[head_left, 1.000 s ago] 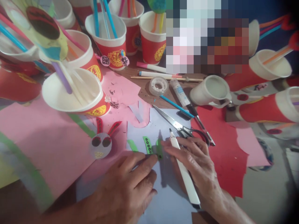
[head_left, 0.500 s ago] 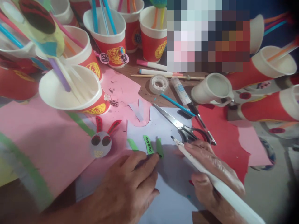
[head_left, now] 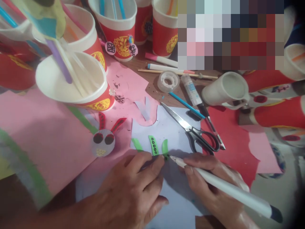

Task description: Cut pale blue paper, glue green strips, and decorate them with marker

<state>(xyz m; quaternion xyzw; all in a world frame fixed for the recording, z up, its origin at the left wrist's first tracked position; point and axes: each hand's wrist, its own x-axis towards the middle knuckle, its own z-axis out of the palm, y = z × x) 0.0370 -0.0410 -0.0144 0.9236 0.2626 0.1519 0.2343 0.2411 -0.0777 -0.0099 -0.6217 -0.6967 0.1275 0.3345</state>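
Observation:
My right hand (head_left: 209, 178) is closed around a white marker (head_left: 235, 189), whose dark tip meets the lower end of a small green paper strip (head_left: 165, 146). My left hand (head_left: 138, 181) lies palm down on the pale sheet of paper (head_left: 176, 197), its index fingertip pressing beside that strip's lower end. To its left is a green strip with a row of black circles (head_left: 153, 144), and further left a plain green strip (head_left: 136, 143); my fingers partly cover their lower ends. A round paper bug face with red feelers (head_left: 103, 143) lies left of my fingers.
Black-handled scissors (head_left: 190, 128) lie open just beyond the strips. Behind them are a tape roll (head_left: 162, 86), a glue stick (head_left: 190, 90) and a white mug (head_left: 221, 90). Several red and white paper cups (head_left: 71, 79) with straws crowd the back and left. Red paper (head_left: 228, 143) lies to the right.
My right hand has lowered the marker, bringing its tip from above the sheet near the scissors down onto the green strip. My left hand stays about where it was; the view has shifted slightly.

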